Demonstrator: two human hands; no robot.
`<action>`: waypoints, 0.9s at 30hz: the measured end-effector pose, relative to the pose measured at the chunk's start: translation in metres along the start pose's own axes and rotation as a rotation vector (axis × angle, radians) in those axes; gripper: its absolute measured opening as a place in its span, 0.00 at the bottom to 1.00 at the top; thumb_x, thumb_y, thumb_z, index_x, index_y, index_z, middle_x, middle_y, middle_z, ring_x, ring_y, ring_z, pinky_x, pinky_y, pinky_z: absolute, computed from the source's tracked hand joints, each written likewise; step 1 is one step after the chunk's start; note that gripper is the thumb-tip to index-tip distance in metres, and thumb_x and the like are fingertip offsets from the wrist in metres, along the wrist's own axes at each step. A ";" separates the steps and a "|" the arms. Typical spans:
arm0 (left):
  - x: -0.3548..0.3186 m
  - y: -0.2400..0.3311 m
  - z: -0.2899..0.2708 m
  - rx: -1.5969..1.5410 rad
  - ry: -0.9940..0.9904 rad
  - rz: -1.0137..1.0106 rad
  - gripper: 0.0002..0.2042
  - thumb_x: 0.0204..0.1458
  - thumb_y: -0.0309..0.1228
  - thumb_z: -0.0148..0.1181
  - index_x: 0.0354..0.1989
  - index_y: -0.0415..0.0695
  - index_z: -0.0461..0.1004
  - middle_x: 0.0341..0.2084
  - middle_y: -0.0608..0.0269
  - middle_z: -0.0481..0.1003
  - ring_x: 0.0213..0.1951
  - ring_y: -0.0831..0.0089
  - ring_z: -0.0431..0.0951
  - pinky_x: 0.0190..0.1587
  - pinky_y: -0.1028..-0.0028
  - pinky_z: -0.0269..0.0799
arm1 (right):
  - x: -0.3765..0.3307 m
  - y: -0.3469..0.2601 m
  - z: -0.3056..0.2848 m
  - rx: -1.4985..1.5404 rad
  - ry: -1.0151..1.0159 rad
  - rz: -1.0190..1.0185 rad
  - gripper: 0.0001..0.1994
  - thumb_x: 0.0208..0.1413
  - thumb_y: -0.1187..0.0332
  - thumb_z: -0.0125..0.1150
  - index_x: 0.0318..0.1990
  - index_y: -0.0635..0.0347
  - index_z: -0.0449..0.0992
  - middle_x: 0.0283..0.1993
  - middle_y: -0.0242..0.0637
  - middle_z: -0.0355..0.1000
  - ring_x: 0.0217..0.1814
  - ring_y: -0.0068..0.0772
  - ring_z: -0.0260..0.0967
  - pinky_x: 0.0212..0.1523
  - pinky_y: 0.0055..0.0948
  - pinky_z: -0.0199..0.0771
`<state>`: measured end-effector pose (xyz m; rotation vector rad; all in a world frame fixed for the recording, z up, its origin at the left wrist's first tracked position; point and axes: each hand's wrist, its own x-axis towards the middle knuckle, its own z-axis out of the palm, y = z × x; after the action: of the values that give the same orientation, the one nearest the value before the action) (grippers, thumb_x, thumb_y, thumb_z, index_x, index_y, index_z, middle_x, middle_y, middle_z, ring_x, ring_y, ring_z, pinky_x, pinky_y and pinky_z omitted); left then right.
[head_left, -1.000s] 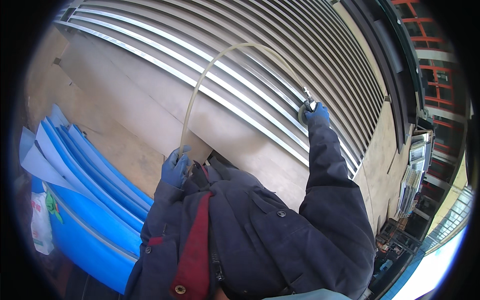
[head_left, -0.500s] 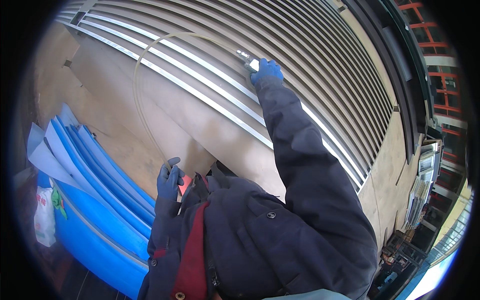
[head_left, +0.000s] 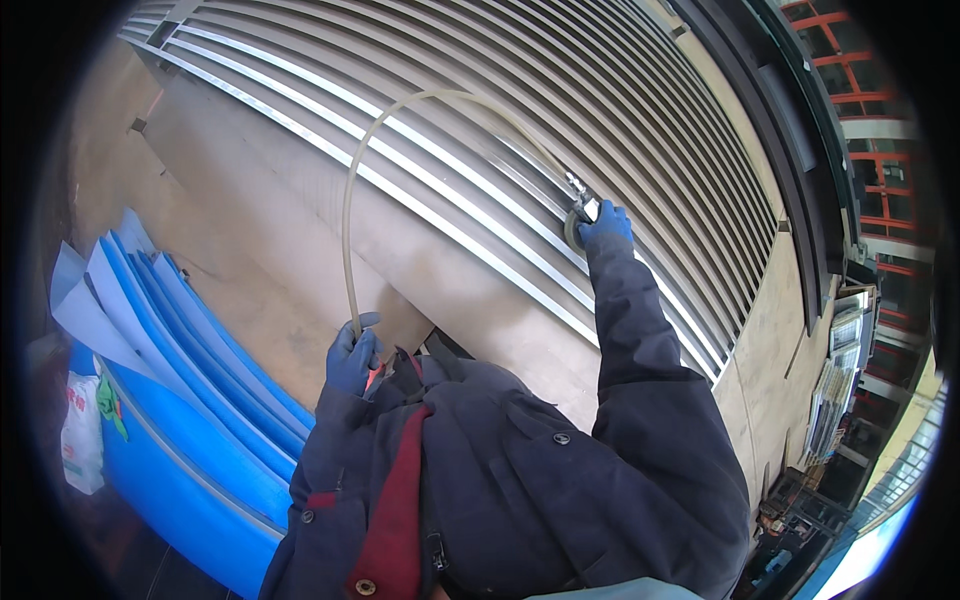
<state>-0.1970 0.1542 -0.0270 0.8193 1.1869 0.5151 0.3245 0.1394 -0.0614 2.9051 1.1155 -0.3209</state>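
Observation:
My right hand (head_left: 611,224), in a blue glove, is closed around a silver air sander (head_left: 583,212) with a round disc at its front. The disc rests on or just over the long parallel metal bars (head_left: 480,227) of a slatted panel. From the sander's fitting a pale hose (head_left: 436,94) arches up and left, then comes down to my left hand (head_left: 352,360). That hand, gloved in blue too, has its fingers bent round the hose close to my body. A small red-orange piece (head_left: 374,377) shows beside the left fingers; what it is I cannot make out.
Blue and white curved sheets (head_left: 200,350) are stacked at the lower left, with a white bag (head_left: 84,430) and a green cloth (head_left: 110,405) by them. Dusty tan boards (head_left: 240,230) lie under the panel's near side. Orange-red frames (head_left: 885,170) stand at the far right.
My right hand has carried the sander right and nearer along the bars. The hose arch has shifted right with it, and my left hand has moved slightly right, still on the hose.

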 end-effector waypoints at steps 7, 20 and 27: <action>-0.005 0.002 0.005 0.002 -0.046 -0.053 0.15 0.72 0.29 0.52 0.64 0.42 0.73 0.26 0.71 0.72 0.22 0.88 0.65 0.23 0.82 0.62 | -0.014 0.068 -0.003 0.022 0.057 0.095 0.28 0.48 0.54 0.74 0.54 0.58 0.76 0.57 0.58 0.73 0.62 0.65 0.72 0.61 0.57 0.75; -0.017 -0.003 -0.015 -0.009 0.170 0.037 0.15 0.72 0.28 0.50 0.63 0.41 0.73 0.29 0.68 0.75 0.23 0.85 0.70 0.26 0.81 0.66 | 0.078 -0.207 -0.009 -0.053 0.018 -0.296 0.26 0.56 0.53 0.70 0.59 0.54 0.77 0.61 0.52 0.73 0.65 0.57 0.73 0.62 0.50 0.77; -0.019 -0.002 -0.021 0.046 0.189 0.009 0.15 0.72 0.29 0.51 0.63 0.40 0.73 0.29 0.68 0.75 0.25 0.85 0.70 0.28 0.82 0.67 | 0.065 -0.176 -0.011 -0.042 -0.030 -0.225 0.26 0.56 0.52 0.70 0.60 0.51 0.76 0.62 0.52 0.72 0.66 0.59 0.71 0.64 0.52 0.76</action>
<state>-0.2229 0.1446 -0.0202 0.8289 1.3737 0.5843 0.2573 0.3144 -0.0529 2.7325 1.4282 -0.3380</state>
